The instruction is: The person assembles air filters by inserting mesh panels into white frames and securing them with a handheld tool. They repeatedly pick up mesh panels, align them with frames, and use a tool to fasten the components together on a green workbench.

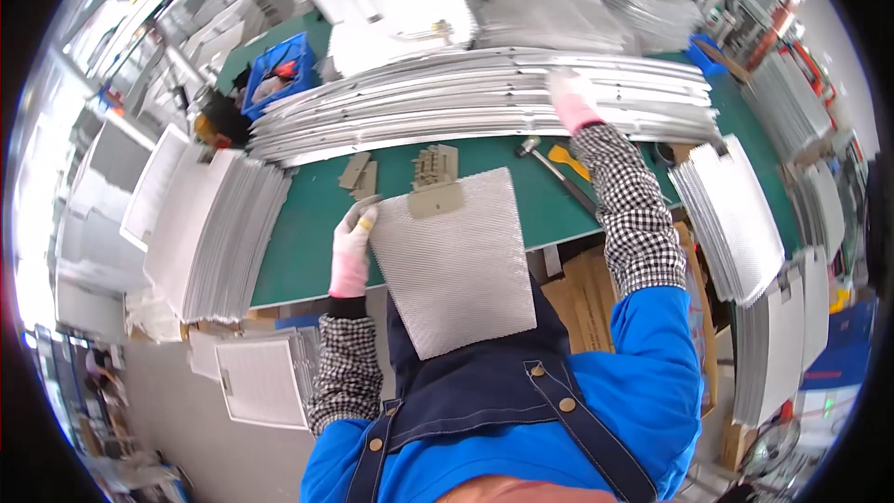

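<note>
My left hand (352, 247), in a white and pink glove, grips the upper left corner of a silvery mesh panel (461, 265). The panel leans between the table edge and my apron, and a grey-beige plate (436, 201) lies along its top edge. Over a long stack of silvery metal strips (391, 112) reaches my right hand (572, 98), gloved the same way. Its fingers blur into the bright strips, so their grip is unclear. Near the panel's top are a pile of beige clips (436, 165) and some loose beige plates (359, 173).
A hammer (557, 172) and a yellow scraper (568, 161) lie on the green table (312, 233) by my right forearm. Stacked mesh panels stand at left (219, 233) and right (728, 219). A blue bin (279, 77) sits at the back left.
</note>
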The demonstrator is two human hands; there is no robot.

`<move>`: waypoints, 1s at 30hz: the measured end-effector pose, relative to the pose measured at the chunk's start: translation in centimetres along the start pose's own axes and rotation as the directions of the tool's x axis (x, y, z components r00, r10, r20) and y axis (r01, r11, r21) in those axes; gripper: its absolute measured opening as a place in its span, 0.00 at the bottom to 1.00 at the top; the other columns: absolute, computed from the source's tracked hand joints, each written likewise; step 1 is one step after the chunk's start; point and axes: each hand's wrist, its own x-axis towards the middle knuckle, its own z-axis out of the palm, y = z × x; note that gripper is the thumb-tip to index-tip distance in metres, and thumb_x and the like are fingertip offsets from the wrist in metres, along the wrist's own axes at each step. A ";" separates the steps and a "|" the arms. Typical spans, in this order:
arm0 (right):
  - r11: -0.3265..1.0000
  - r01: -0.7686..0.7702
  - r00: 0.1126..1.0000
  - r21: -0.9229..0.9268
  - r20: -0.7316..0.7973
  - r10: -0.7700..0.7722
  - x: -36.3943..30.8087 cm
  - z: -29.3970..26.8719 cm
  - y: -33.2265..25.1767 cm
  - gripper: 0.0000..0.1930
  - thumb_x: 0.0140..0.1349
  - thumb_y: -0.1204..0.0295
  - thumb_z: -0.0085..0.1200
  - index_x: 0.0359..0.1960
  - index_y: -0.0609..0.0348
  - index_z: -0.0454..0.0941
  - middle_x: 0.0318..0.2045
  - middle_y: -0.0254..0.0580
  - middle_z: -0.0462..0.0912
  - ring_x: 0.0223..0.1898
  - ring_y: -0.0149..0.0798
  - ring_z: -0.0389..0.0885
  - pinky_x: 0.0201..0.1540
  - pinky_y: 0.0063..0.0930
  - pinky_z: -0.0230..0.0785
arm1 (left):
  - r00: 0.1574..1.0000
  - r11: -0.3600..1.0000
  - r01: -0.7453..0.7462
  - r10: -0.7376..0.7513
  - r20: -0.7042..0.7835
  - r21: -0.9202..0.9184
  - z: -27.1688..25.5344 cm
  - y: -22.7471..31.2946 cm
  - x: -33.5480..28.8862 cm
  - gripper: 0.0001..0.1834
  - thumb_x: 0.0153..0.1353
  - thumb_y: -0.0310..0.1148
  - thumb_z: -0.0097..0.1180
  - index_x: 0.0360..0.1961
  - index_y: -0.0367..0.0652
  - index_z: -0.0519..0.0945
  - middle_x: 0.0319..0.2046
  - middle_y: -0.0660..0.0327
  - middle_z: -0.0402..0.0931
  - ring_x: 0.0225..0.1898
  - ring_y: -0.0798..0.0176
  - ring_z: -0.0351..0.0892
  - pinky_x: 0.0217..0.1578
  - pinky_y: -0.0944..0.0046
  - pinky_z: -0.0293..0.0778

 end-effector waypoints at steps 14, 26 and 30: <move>0.704 0.632 0.643 -0.324 -0.289 -0.710 -4.0 -11.3 2.0 0.14 0.62 0.66 0.60 0.48 0.50 0.79 0.41 0.43 0.79 0.44 0.48 0.79 0.45 0.43 0.73 | 0.995 0.996 -0.043 0.051 -0.085 0.084 2.0 0.3 -0.1 0.22 0.72 0.34 0.52 0.62 0.32 0.74 0.53 0.57 0.79 0.54 0.66 0.75 0.57 0.68 0.69; 0.724 0.527 0.847 -0.446 0.209 -0.488 -2.8 -6.1 3.2 0.12 0.60 0.68 0.58 0.46 0.45 0.82 0.43 0.42 0.81 0.45 0.47 0.82 0.46 0.44 0.77 | 1.000 0.980 -0.017 0.017 0.003 0.199 1.5 -1.0 1.3 0.24 0.70 0.30 0.54 0.64 0.30 0.71 0.58 0.51 0.77 0.58 0.61 0.75 0.60 0.65 0.68; 0.837 0.393 0.919 -0.380 0.202 -0.340 -1.0 -4.0 3.2 0.14 0.60 0.66 0.59 0.49 0.45 0.82 0.45 0.46 0.83 0.48 0.49 0.83 0.50 0.46 0.76 | 1.000 0.934 -0.018 0.015 0.011 0.358 0.9 -0.8 1.6 0.23 0.70 0.32 0.55 0.63 0.31 0.73 0.56 0.50 0.78 0.58 0.61 0.76 0.58 0.65 0.70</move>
